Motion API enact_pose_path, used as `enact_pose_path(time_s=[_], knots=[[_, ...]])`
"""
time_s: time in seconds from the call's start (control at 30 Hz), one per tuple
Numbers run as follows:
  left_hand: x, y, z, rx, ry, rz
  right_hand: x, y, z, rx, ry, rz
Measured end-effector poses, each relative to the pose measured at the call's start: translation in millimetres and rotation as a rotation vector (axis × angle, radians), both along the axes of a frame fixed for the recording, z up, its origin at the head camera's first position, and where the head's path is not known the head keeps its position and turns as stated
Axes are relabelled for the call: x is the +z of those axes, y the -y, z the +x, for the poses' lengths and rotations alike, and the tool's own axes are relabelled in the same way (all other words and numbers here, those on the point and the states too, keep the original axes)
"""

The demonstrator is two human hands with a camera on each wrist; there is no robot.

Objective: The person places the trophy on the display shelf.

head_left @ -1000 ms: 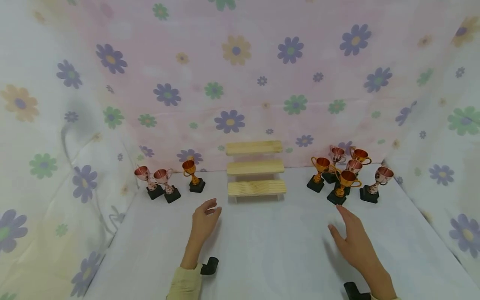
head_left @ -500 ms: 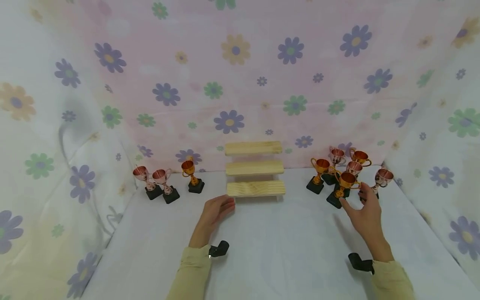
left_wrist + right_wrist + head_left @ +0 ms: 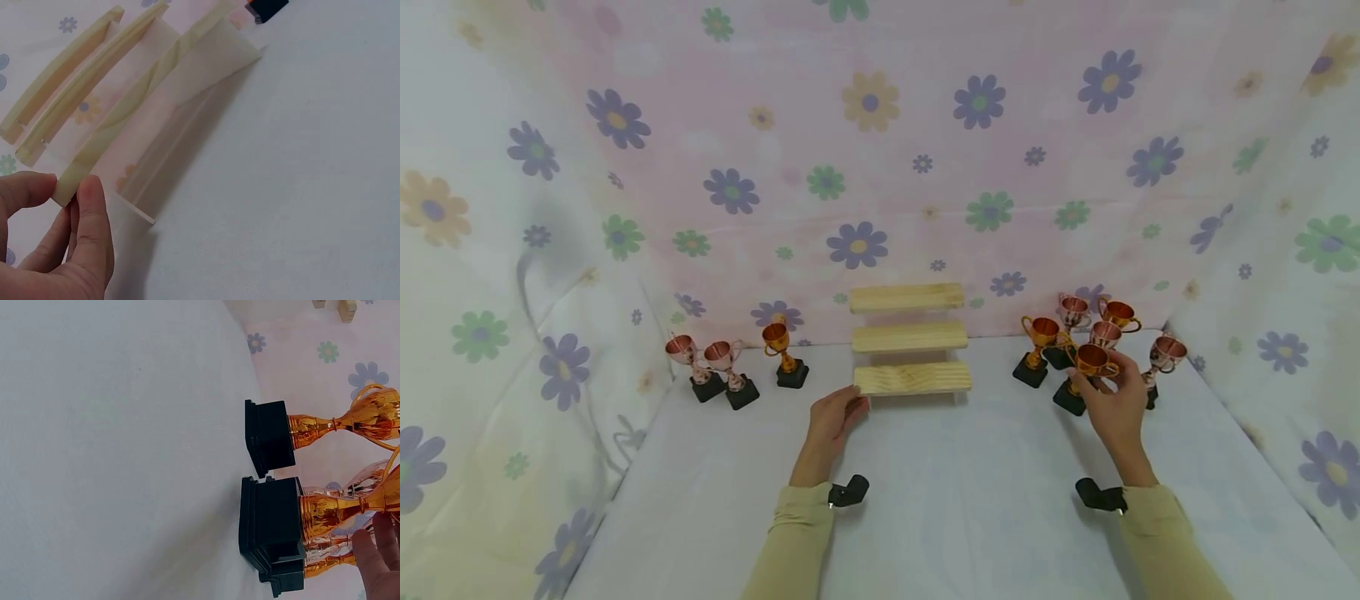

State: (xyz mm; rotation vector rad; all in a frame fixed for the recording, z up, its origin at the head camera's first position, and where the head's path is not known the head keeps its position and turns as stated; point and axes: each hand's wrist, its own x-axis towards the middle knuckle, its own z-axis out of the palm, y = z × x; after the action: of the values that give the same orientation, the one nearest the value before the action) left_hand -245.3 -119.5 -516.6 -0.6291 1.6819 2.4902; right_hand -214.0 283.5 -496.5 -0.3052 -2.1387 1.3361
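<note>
My left hand [image 3: 831, 423] pinches the left end of the lowest slat of a three-step wooden display stand [image 3: 913, 378]. In the left wrist view, thumb and fingers lie on either side of that slat end [image 3: 74, 178]. On the right, my right hand [image 3: 1118, 412] holds a gold trophy cup [image 3: 1092, 360] with a black base, its thumb at the near side of the bowl. The right wrist view has this trophy's base [image 3: 272, 515] close over the white surface, fingers [image 3: 372, 553] at its stem and bowl. Part of the bowl is cut off there.
Behind and beside the held trophy stand another gold trophy [image 3: 1041, 333] and several more, including a rose-gold one [image 3: 1167, 354] at far right. Left of the stand are two rose-gold trophies [image 3: 724, 357] and a gold one [image 3: 777, 337]. Flowered cloth [image 3: 925, 192] hangs behind.
My left hand has moved right to the stand and taken hold of its lowest slat. My right hand has reached forward and gripped the front gold trophy, which now leans slightly.
</note>
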Motion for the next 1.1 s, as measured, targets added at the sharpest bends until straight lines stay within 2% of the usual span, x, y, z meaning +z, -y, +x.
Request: enact_pose_path(time_s=[0.2,0.43,0.77,0.93,1.0,1.1], knots=[[-3.7,-2,0.1,0.024,0.032,-0.011,-4.1,4,7.5,-0.017,-0.084,-0.014],[-0.3,-2,0.3,0.039,0.028,-0.041,-6.2,17,19.3,0.008,-0.152,-0.048],[-0.1,-2,-5.5,0.06,0.024,-0.04,2.5,62,30.1,0.221,-0.196,-0.118],[-1.4,-5,-5.3,0.074,0.004,-0.016,8.8,86,26.5,0.321,-0.205,-0.118],[-2.1,-5,-5.1,0.08,-0.005,-0.01,14.4,97,24.1,0.363,-0.221,-0.114],[-2.6,-6,-4.7,0.082,-0.016,-0.019,31.6,116,25.5,0.418,-0.249,-0.096]])
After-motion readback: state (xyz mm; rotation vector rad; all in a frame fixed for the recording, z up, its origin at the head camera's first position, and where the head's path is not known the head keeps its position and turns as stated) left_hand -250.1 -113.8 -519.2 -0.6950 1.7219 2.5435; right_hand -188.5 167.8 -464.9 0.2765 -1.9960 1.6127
